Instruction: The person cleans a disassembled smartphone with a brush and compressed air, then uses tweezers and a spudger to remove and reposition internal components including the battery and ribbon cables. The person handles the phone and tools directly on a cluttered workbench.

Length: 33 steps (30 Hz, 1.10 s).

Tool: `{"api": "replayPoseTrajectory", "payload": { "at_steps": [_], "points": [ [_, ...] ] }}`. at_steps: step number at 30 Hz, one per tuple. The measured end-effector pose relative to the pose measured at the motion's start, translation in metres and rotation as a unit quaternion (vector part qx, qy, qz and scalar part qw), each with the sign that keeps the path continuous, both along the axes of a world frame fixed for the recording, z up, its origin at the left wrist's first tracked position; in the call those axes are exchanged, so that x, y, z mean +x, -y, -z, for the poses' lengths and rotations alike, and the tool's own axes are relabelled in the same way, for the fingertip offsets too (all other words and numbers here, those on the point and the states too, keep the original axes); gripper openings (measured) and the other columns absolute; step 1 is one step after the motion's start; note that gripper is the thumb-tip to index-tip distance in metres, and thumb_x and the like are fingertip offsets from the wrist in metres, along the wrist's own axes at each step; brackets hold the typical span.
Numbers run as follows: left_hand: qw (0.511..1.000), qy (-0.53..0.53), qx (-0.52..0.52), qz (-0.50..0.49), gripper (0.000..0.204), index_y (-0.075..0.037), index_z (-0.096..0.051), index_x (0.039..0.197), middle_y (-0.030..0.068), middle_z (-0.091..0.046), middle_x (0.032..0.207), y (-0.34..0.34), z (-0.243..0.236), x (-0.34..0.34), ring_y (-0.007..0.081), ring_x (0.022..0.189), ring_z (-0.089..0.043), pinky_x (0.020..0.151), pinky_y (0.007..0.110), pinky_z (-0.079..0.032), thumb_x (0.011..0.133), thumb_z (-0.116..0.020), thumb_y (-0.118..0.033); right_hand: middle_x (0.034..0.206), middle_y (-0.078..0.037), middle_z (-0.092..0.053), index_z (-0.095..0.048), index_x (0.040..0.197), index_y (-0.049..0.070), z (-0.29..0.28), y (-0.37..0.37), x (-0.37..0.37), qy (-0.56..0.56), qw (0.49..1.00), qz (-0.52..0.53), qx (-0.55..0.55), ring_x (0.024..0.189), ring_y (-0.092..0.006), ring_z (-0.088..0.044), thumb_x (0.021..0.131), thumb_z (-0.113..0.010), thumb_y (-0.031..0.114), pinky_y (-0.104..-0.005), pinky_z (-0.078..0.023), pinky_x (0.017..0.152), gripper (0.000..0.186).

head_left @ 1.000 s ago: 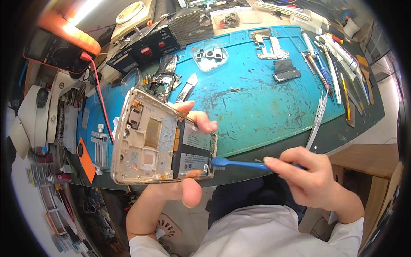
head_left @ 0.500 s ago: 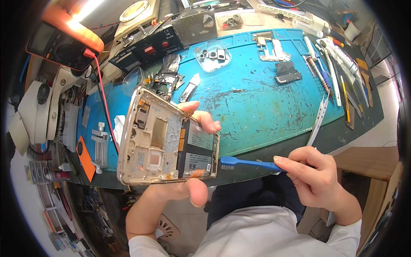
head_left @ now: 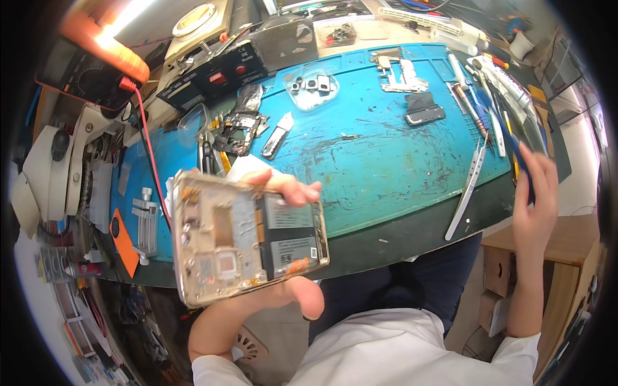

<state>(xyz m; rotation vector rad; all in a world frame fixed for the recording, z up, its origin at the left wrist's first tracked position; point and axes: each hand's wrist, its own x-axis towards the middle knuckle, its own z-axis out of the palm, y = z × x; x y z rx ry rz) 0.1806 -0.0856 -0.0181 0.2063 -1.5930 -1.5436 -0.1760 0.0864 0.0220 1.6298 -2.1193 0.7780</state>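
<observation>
My left hand (head_left: 293, 191) grips an opened phone frame (head_left: 222, 235) by its edges, fingers over the far side and thumb at the near side. Its bare inside faces up, with a dark battery (head_left: 290, 241) in the right half. Over at the right edge of the bench, my right hand (head_left: 539, 186) has its fingers closed round the handle of a blue toothbrush (head_left: 520, 157). The brush's head is hard to make out among the long tools beneath it. Metal tweezers (head_left: 467, 193) lie to the left of that hand.
A blue mat (head_left: 380, 167) covers the bench. On it lie a clear dish (head_left: 312, 100) of camera modules, a circuit board (head_left: 238, 132), a metal plate (head_left: 402, 71) and a black part (head_left: 423, 109). At the left stand an orange multimeter (head_left: 90, 71) and a small clamp (head_left: 146, 222).
My right hand has carried the toothbrush away from the phone frame, far to the right over the tools. The phone frame has dropped slightly toward me, still in my left hand.
</observation>
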Motion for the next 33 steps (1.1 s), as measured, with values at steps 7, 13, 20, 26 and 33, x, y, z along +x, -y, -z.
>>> {"api": "replayPoseTrajectory", "payload": {
  "at_steps": [7,13,20,26,33],
  "points": [
    [0.829,0.447,-0.299,-0.151,0.148,-0.01,-0.005,0.169,0.0085,-0.047,0.132,-0.028,-0.055,0.013,0.0266,0.133,-0.052,0.122,0.048,-0.038,0.064,-0.105,-0.038,0.123,-0.01,-0.07,-0.073,0.129,0.006,-0.001,0.032,-0.044,-0.213,0.974,-0.057,0.042,0.1,-0.0289,-0.067,0.091,-0.062,-0.007,-0.0385,-0.056,0.086,0.042],
    [0.887,0.346,-0.172,-0.253,0.14,-0.01,-0.011,0.168,0.0077,-0.049,0.133,-0.053,-0.032,0.013,0.0181,0.133,-0.053,0.126,0.047,-0.036,0.067,-0.103,-0.041,0.119,-0.007,-0.072,-0.075,0.118,0.007,-0.012,0.043,-0.018,-0.186,0.937,-0.275,0.113,0.099,-0.0259,-0.069,0.08,-0.069,0.007,-0.0383,-0.059,0.085,0.038],
    [0.837,0.417,-0.246,-0.257,0.148,-0.013,0.004,0.162,0.0072,-0.043,0.135,-0.062,-0.03,0.018,0.0173,0.132,-0.055,0.128,0.044,-0.041,0.065,-0.102,-0.046,0.103,-0.007,-0.067,-0.074,0.113,0.006,-0.019,0.04,-0.031,-0.25,0.91,-0.309,0.115,0.091,-0.0249,-0.068,0.078,-0.073,0.01,-0.0379,-0.059,0.078,0.036],
    [0.843,0.326,-0.259,-0.34,0.116,-0.005,-0.029,0.135,0.007,-0.046,0.129,-0.066,-0.018,0.011,0.0201,0.116,-0.064,0.114,0.053,-0.055,0.059,-0.107,-0.043,0.095,-0.01,-0.065,-0.068,0.1,0.006,-0.007,0.027,0.018,-0.005,0.966,-0.252,-0.061,0.077,-0.0202,-0.067,0.084,-0.085,0.004,-0.0302,-0.055,0.065,0.024],
    [0.82,0.383,-0.308,-0.294,0.119,-0.007,-0.021,0.146,0.0058,-0.043,0.136,-0.066,-0.02,0.016,0.0217,0.119,-0.063,0.116,0.055,-0.053,0.067,-0.104,-0.038,0.094,-0.01,-0.075,-0.078,0.111,0.001,0.019,0.044,0.129,0.397,0.844,-0.36,-0.014,0.079,-0.0215,-0.074,0.083,-0.093,0.013,-0.0305,-0.06,0.064,0.034]
  ]
}}
